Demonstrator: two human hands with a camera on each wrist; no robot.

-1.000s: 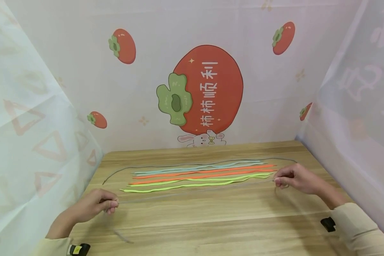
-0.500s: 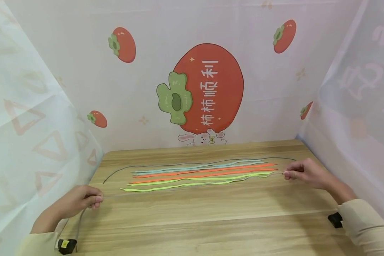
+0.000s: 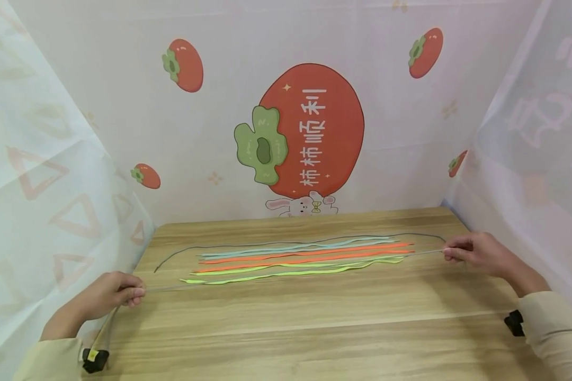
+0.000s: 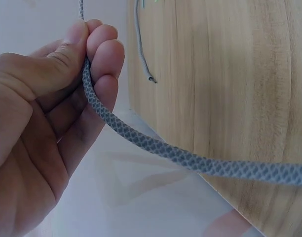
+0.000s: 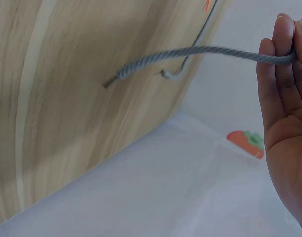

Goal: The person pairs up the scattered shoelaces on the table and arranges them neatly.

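Note:
A grey shoelace (image 3: 429,252) is stretched nearly straight between my hands over the table. My left hand (image 3: 112,293) pinches it between thumb and fingers at the left; the loose tail (image 4: 156,147) curves away from the palm in the left wrist view. At the right my right hand (image 3: 481,256) pinches the other part, and a short tail (image 5: 210,50) with a dark tip hangs free. Beneath or just behind the stretched lace lie yellow-green laces (image 3: 240,278), orange laces (image 3: 267,262) and light-blue laces (image 3: 262,251), roughly parallel. Another grey lace (image 3: 190,247) lies farthest back.
The wooden table (image 3: 286,338) extends in front of the laces. A white sheet printed with persimmons (image 3: 314,132) stands behind it, and hanging sheets close in the left side (image 3: 90,174) and right side (image 3: 519,174).
My hands have moved apart, the left one leftward and the right one rightward and back. The grey lace between them has moved back, from in front of the yellow-green laces to over them.

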